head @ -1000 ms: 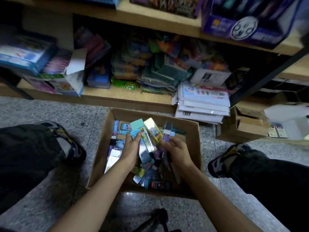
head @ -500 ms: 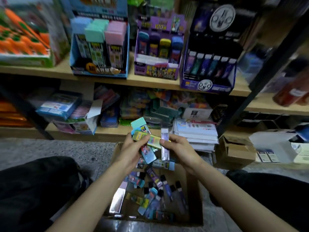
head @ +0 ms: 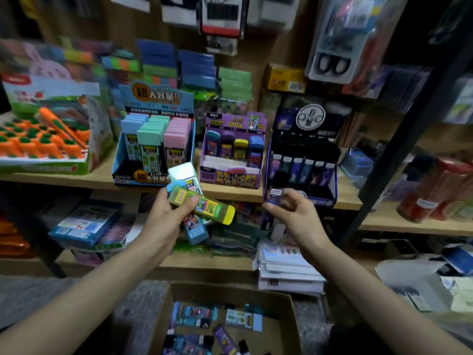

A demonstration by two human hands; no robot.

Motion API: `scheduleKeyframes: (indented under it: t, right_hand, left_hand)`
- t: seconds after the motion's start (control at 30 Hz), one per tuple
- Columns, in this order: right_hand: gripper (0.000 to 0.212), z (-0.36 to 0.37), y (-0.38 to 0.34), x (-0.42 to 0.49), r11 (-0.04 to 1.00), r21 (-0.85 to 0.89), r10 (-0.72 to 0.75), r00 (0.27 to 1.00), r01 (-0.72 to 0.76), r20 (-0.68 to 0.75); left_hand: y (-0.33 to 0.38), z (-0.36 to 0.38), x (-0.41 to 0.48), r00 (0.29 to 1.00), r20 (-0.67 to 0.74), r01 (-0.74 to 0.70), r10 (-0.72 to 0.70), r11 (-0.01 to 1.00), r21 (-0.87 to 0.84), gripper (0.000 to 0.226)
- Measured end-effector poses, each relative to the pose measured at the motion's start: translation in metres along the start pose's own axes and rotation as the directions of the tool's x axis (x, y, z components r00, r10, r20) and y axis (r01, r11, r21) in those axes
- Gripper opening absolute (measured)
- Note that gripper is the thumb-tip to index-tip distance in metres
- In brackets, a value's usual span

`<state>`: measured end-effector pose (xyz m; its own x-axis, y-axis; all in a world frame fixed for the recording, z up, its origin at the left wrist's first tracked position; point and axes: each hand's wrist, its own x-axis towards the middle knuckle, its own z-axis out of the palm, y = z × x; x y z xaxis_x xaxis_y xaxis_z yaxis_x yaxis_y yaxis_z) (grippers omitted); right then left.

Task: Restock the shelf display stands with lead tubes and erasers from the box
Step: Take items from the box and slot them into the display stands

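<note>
Gripping a bunch of long, boxy erasers (head: 204, 206), the left hand (head: 163, 219) has its fingers curled tight round them. The right hand (head: 294, 216) pinches one thin purple plastic lead tube (head: 273, 198) between thumb and fingertips.

A second ago both hands were down in the brown cardboard box (head: 225, 294) — now they are up at the front edge of the wooden shelf (head: 230, 193). So the picking looks done, and the putting-in comes next. The tube is just in front of the black cardboard stand (head: 302, 160).

Three erasers show in the left hand — yellow-green, blue and mint — and one tube in the right. Three stands sit along the shelf: a blue cardboard stand (head: 153, 139), a purple cardboard stand (head: 231, 149) and the black one. The purple one shows four erasers in front, the black one six tubes.
</note>
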<state>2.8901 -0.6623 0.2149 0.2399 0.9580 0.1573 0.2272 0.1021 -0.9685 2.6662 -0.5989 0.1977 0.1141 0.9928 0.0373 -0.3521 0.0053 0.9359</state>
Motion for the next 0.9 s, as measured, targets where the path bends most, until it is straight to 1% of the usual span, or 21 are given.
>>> scheduleKeyframes:
  t: [0.07, 0.13, 0.2, 0.23, 0.33, 0.43, 0.53, 0.67, 0.77, 0.83, 0.9]
  right_hand:
    - [0.02, -0.011, -0.004, 0.016, 0.999, -0.032, -0.023, 0.997, 0.021, -0.073]
    - [0.022, -0.021, -0.009, 0.038, 0.996, -0.066, -0.073, 0.985, 0.063, -0.159]
    - [0.023, -0.031, -0.014, 0.06, 0.984, -0.145, -0.134, 0.963, 0.102, -0.234]
    - [0.023, -0.035, -0.016, 0.07, 0.973, -0.198, -0.165, 0.954, 0.116, -0.25]
    - [0.023, -0.045, -0.014, 0.093, 0.903, -0.397, -0.263, 0.943, 0.165, -0.205]
    - [0.032, -0.044, -0.004, 0.099, 0.816, -0.537, -0.329, 0.936, 0.215, -0.125]
    - [0.029, -0.045, 0.006, 0.103, 0.787, -0.571, -0.313, 0.949, 0.232, -0.046]
    - [0.029, -0.049, 0.006, 0.11, 0.774, -0.588, -0.283, 0.959, 0.238, 0.015]
    - [0.031, -0.047, 0.002, 0.115, 0.747, -0.624, -0.244, 0.968, 0.228, 0.061]
    - [0.027, -0.045, 0.002, 0.118, 0.734, -0.647, -0.214, 0.974, 0.207, 0.069]
    - [0.023, -0.044, 0.003, 0.121, 0.723, -0.669, -0.198, 0.98, 0.171, 0.036]
  left_hand:
    - [0.008, 0.003, 0.009, 0.999, 0.007, -0.031, 0.031, 0.999, -0.009, 0.032]
    - [0.01, 0.005, 0.019, 0.999, 0.006, -0.049, 0.049, 0.998, -0.026, 0.027]
    - [0.011, 0.01, 0.027, 0.999, -0.007, -0.046, 0.046, 0.996, -0.07, 0.032]
    - [0.012, 0.014, 0.03, 0.999, -0.014, -0.047, 0.045, 0.995, -0.092, 0.036]
    - [0.019, 0.03, 0.038, 0.998, -0.023, -0.067, 0.065, 0.988, -0.143, 0.039]
    - [0.02, 0.042, 0.04, 0.998, -0.024, -0.063, 0.06, 0.98, -0.188, 0.04]
    - [0.013, 0.047, 0.036, 1.0, -0.022, -0.024, 0.019, 0.977, -0.214, 0.04]
    - [0.004, 0.046, 0.03, 0.999, -0.033, 0.0, -0.007, 0.974, -0.228, 0.04]
    - [-0.001, 0.044, 0.03, 0.998, -0.057, 0.002, -0.015, 0.974, -0.227, 0.032]
    - [-0.003, 0.043, 0.03, 0.998, -0.057, 0.003, -0.015, 0.977, -0.212, 0.032]
    - [-0.005, 0.042, 0.03, 0.999, -0.048, 0.002, -0.011, 0.98, -0.197, 0.037]
